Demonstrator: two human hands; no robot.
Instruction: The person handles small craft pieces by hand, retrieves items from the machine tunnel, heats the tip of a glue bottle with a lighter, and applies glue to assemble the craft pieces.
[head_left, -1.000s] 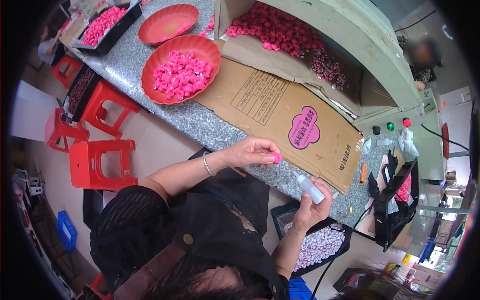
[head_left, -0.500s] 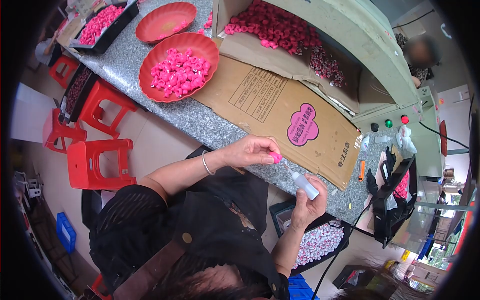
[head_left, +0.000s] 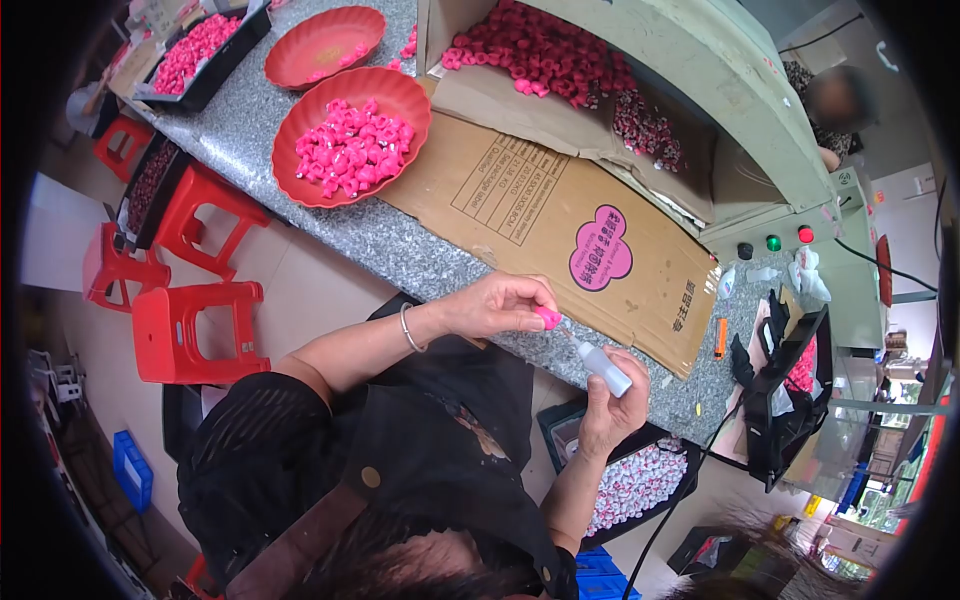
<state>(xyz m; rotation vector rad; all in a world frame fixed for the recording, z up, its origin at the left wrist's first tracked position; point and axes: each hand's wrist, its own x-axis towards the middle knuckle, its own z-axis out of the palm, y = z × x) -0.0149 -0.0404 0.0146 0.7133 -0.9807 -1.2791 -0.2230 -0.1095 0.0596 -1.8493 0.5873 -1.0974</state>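
Between the thumb and fingertips of my left hand (head_left: pixel 500 305) is a small pink piece (head_left: pixel 548 317); its exact kind is too small to make out. My right hand (head_left: pixel 617 405) is wrapped round a translucent squeeze bottle (head_left: pixel 604 370), tilted with its thin nozzle towards the pink piece. The nozzle tip is at or very near the piece; I cannot tell whether they touch. Both hands are over the near edge of the speckled counter, close to a flattened cardboard sheet (head_left: pixel 480 165).
A red scalloped bowl (head_left: pixel 283 150) of pink pieces stands at the left, with another red bowl (head_left: pixel 290 60) behind it. A pale open-fronted machine (head_left: pixel 740 90) holds more pink pieces. An orange lighter (head_left: pixel 720 338) and a black tray (head_left: pixel 768 440) lie right. Red stools (head_left: pixel 200 320) stand left.
The view has shifted slightly. Both hands keep nearly the same pose, with the bottle nozzle still at the pink piece.
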